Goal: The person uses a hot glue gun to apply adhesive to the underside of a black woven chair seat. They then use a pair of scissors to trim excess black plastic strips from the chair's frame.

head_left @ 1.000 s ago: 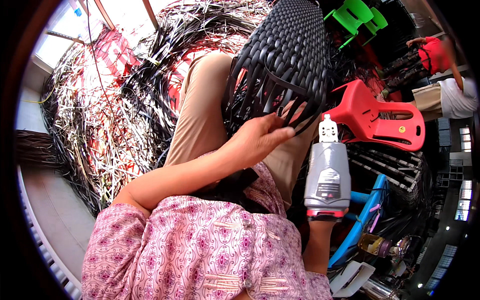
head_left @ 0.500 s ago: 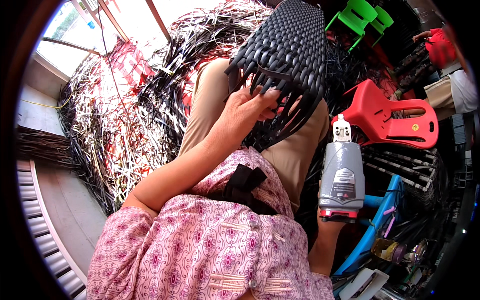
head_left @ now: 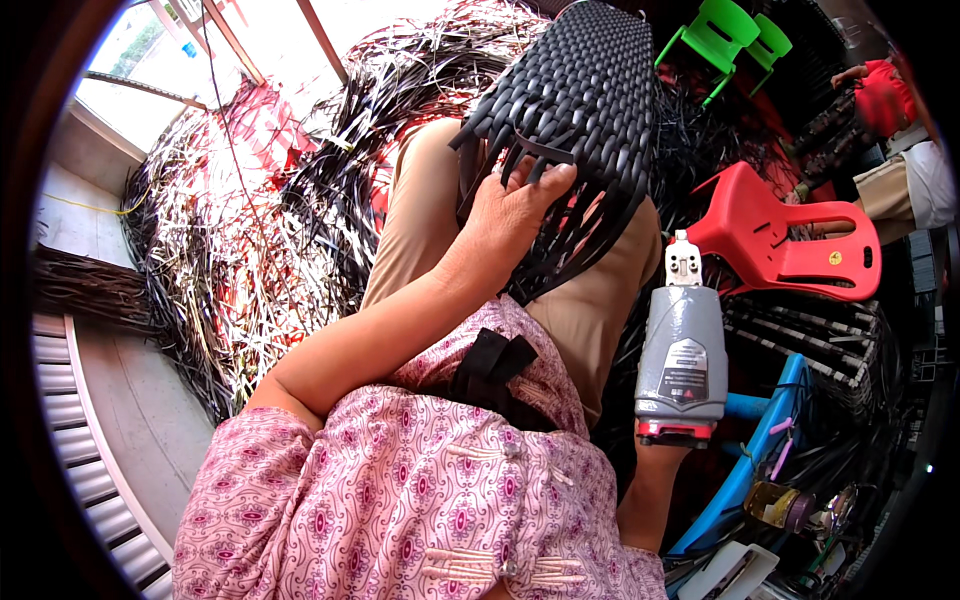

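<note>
Red plastic chair (head_left: pixel 748 228), two green chairs (head_left: pixel 718 32) farther back, blue plastic frame (head_left: pixel 742 482), bottle (head_left: pixel 770 503) with purple cap (head_left: pixel 799 513)

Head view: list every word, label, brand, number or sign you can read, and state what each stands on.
No text can be quoted; nothing is clearly legible.
Pale label on the grey tool: several printed lines, too small to read reliably.
Round yellow sticker on the red chair: too small to make out.
Black woven panel: no lettering visible.
</note>
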